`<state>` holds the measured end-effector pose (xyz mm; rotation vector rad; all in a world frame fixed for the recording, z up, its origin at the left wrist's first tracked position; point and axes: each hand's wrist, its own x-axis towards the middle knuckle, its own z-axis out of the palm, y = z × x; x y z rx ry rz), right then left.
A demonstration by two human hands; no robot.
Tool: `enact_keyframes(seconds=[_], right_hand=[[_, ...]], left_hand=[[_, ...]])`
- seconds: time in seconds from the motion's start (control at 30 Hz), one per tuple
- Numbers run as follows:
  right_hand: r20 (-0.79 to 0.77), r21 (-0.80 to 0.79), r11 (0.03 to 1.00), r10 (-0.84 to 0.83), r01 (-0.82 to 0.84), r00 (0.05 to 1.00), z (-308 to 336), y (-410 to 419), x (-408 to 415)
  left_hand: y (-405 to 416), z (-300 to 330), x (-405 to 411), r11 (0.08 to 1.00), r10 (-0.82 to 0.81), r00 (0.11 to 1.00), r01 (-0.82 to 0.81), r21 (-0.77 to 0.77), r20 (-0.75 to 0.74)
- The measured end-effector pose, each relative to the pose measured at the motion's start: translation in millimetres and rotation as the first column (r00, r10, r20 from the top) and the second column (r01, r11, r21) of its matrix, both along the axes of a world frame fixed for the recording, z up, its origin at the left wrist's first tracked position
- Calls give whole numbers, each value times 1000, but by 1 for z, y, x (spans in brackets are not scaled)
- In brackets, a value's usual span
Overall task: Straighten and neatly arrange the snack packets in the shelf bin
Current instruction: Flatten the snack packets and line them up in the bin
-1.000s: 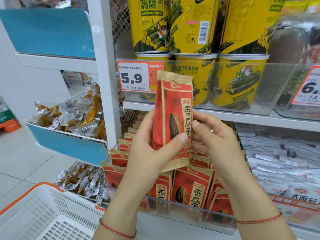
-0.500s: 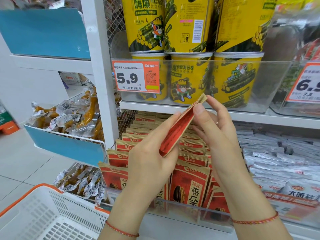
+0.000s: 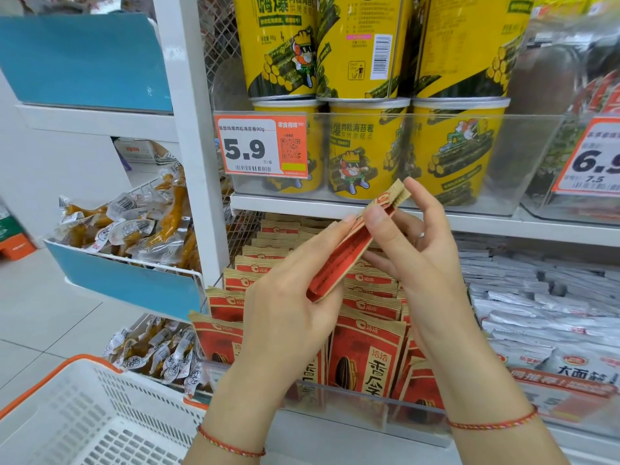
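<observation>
Both the left hand [image 3: 288,297] and the right hand [image 3: 416,250] pinch one red snack packet [image 3: 349,253], held tilted and edge-on above the packed clear bin [image 3: 362,411] on the near shelf.

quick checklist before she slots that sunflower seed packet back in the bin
1. Grip: both hands, left hand and right hand, hold the red packet: ok.
2. Packet upright and face forward: tilted, edge toward camera: not ok.
3. Packet flat, uncreased: cannot tell.
4. Rows in the clear bin standing straight: front packets lean: not ok.
5. Free slot for it: hidden behind the hands: cannot tell.
6. Path down to the bin unobstructed: ok.
</observation>
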<state>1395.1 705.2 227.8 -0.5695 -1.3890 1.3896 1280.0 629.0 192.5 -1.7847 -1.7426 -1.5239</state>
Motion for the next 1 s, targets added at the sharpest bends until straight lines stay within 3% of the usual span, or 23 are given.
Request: enact_keyframes(seconds=[0.3,0.43,0.7,1.0], right_hand=[[-231,-95,981,-184,166,955,5,-3,5],[-290,-149,970,-228,192,929,7,-2,8],[-280,-155,969,-228,191,932,7,-2,8],[-268,-120,969,-239,214,933,6,-1,7]], left_hand=[[-11,10,-23,952,-131,909,226,-204,396],[-18,14,-35,926,-230,825,348,-144,516],[-19,16,-31,956,-169,820,271,-110,547],[-15,13,-35,962,-112,896,207,-179,430]])
